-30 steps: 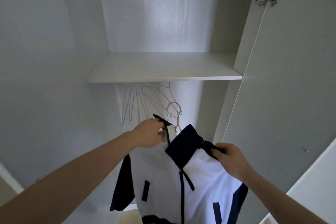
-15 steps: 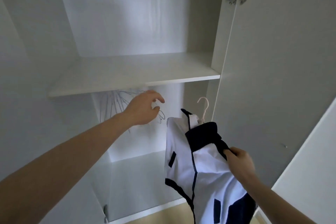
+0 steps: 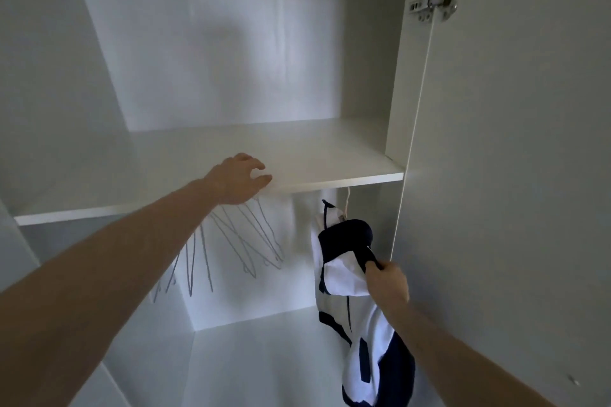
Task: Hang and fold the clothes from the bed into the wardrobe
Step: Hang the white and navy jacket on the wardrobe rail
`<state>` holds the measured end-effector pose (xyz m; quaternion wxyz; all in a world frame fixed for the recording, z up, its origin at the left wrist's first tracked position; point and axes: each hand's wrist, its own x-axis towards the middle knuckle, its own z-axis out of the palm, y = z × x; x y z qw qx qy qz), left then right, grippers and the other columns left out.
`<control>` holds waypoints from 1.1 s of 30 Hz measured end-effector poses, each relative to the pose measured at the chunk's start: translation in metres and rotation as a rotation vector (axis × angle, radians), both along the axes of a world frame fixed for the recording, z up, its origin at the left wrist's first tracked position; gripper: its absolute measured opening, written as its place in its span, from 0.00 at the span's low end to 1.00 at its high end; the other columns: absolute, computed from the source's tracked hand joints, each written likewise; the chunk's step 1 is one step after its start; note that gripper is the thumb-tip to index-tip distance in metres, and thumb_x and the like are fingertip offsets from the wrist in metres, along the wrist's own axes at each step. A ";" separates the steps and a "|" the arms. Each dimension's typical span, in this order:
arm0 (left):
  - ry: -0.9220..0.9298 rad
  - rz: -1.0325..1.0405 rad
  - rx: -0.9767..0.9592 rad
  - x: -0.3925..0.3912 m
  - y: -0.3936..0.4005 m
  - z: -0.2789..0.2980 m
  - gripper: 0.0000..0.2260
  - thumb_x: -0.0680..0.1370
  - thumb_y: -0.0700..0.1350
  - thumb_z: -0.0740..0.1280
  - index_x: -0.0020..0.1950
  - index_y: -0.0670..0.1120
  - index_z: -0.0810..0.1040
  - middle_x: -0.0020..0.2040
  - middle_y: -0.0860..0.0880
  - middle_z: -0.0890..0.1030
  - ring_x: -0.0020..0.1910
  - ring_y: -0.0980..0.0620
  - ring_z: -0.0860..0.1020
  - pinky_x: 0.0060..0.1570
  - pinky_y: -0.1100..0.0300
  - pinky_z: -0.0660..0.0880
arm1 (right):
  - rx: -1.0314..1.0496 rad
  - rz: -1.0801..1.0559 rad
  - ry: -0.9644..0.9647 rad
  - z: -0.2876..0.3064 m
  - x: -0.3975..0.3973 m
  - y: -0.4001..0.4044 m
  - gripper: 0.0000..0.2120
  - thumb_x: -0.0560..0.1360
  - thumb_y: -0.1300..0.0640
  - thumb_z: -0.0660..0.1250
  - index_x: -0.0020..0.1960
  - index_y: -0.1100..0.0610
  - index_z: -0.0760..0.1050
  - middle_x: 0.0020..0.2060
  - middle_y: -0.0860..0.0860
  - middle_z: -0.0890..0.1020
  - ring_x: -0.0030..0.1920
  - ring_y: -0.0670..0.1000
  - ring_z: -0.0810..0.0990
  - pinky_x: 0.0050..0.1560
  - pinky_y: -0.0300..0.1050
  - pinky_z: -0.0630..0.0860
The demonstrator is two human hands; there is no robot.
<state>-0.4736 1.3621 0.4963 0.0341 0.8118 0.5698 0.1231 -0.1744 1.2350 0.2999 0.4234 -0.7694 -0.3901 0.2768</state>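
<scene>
A white and navy jacket (image 3: 344, 277) hangs on a pale hanger (image 3: 346, 205) under the wardrobe shelf (image 3: 330, 172), at the right side of the compartment. The hanger's hook goes up behind the shelf edge, so I cannot see what it rests on. My right hand (image 3: 387, 281) is shut on the jacket's dark collar. My left hand (image 3: 238, 179) is raised at the front edge of the shelf, fingers apart and curled, holding nothing.
Several bare wire hangers (image 3: 244, 241) hang under the shelf just below my left hand. The open wardrobe door (image 3: 512, 175) with its metal hinge (image 3: 436, 2) stands close on the right. The lower compartment floor (image 3: 264, 357) is bare.
My left hand let go of the jacket and rose from the wire hangers to the shelf edge. The jacket moved right and up, its hanger hook now behind the shelf.
</scene>
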 end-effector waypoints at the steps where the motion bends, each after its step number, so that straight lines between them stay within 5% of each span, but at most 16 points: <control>1: 0.020 0.019 -0.025 0.000 0.008 -0.001 0.33 0.78 0.71 0.55 0.76 0.53 0.71 0.79 0.47 0.67 0.76 0.43 0.66 0.75 0.44 0.63 | 0.005 -0.001 0.014 -0.001 0.002 0.014 0.11 0.78 0.55 0.63 0.44 0.60 0.79 0.33 0.55 0.80 0.33 0.55 0.77 0.36 0.45 0.72; 4: 0.136 0.034 -0.088 0.002 0.021 -0.006 0.29 0.84 0.65 0.53 0.80 0.51 0.66 0.81 0.48 0.63 0.80 0.44 0.59 0.77 0.49 0.57 | 0.013 0.021 0.020 -0.001 0.007 0.054 0.10 0.78 0.54 0.62 0.45 0.58 0.79 0.36 0.56 0.81 0.35 0.55 0.78 0.38 0.46 0.74; 9: 0.073 0.104 -0.108 0.001 0.033 -0.021 0.35 0.81 0.69 0.54 0.83 0.51 0.59 0.83 0.48 0.58 0.82 0.47 0.55 0.79 0.52 0.51 | 0.016 0.051 0.006 -0.007 0.010 0.108 0.11 0.80 0.52 0.61 0.47 0.56 0.79 0.36 0.54 0.81 0.34 0.55 0.79 0.34 0.43 0.73; 21: 0.027 0.188 -0.068 0.000 0.039 -0.028 0.34 0.80 0.71 0.55 0.82 0.56 0.59 0.83 0.51 0.58 0.82 0.49 0.56 0.79 0.53 0.51 | 0.043 0.038 0.011 -0.014 0.004 0.197 0.12 0.80 0.52 0.60 0.44 0.57 0.78 0.38 0.57 0.81 0.36 0.58 0.78 0.34 0.44 0.71; 33: -0.007 0.222 -0.041 -0.003 0.042 -0.033 0.34 0.78 0.73 0.56 0.81 0.59 0.61 0.82 0.53 0.60 0.81 0.49 0.58 0.79 0.51 0.53 | -0.055 0.055 -0.055 -0.043 0.011 0.230 0.17 0.84 0.51 0.56 0.61 0.60 0.78 0.53 0.62 0.82 0.45 0.60 0.77 0.48 0.50 0.75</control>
